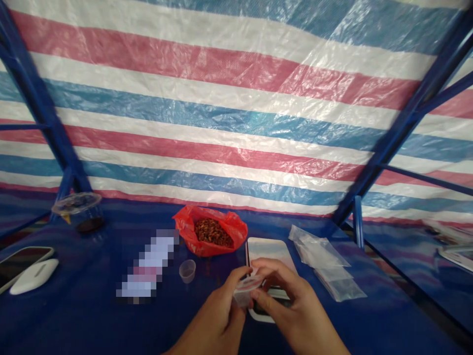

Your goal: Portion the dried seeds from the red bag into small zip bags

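My left hand (221,310) and my right hand (286,296) meet low in the middle of the view, both pinching a small clear plastic bag (247,291). They hover over a white tray-like scale (268,251) on the blue table. Just behind it lies an open red plastic bag (236,228) filled with brown dried bits (213,231). A small clear measuring cup (187,270) stands to the left of my hands.
A stack of clear small bags (325,261) lies to the right. At far left sit a white oval device (34,276), a phone (20,261) and a lidded clear cup (79,211). A striped tarp wall (236,113) and blue frame bars (399,128) close the back.
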The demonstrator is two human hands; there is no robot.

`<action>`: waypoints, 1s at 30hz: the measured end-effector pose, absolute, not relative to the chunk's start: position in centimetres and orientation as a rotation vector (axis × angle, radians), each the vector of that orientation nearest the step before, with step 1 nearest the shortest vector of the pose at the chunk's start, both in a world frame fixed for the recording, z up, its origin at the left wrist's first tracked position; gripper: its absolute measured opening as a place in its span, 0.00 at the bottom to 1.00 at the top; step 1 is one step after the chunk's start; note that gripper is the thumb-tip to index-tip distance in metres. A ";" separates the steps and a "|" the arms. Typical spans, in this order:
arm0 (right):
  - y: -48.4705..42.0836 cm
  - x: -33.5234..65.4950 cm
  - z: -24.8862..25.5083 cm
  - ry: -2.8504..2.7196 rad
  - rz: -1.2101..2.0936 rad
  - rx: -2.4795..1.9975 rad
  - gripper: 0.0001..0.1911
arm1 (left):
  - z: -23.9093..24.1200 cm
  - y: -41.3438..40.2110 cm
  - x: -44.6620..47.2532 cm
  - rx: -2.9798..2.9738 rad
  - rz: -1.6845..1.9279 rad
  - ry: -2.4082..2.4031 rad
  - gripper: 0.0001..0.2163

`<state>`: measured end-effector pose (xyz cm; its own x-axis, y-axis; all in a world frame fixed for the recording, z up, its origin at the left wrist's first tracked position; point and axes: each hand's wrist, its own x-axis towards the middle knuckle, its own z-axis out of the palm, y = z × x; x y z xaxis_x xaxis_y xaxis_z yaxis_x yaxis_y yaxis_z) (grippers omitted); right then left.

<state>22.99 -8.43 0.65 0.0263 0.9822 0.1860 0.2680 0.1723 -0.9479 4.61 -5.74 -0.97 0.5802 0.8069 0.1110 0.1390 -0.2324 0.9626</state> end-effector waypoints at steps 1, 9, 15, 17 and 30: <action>-8.4 23.0 0.8 -1.463 0.880 -1.292 0.13 | -0.6 -5.8 4.3 1.694 0.729 0.761 0.22; -8.7 22.0 0.5 -1.701 0.904 -1.259 0.06 | -0.5 -6.8 2.6 1.287 0.708 0.594 0.23; -7.8 21.7 1.9 -1.848 0.838 -1.161 0.12 | -1.5 -6.9 0.8 1.306 0.736 0.843 0.28; -6.9 21.6 2.4 -1.854 0.746 -1.240 0.11 | -1.2 -7.4 -0.4 1.382 0.705 0.892 0.29; -1.7 12.0 -0.6 -2.164 0.533 -1.483 0.19 | -2.2 -6.3 -5.6 1.425 1.021 1.037 0.31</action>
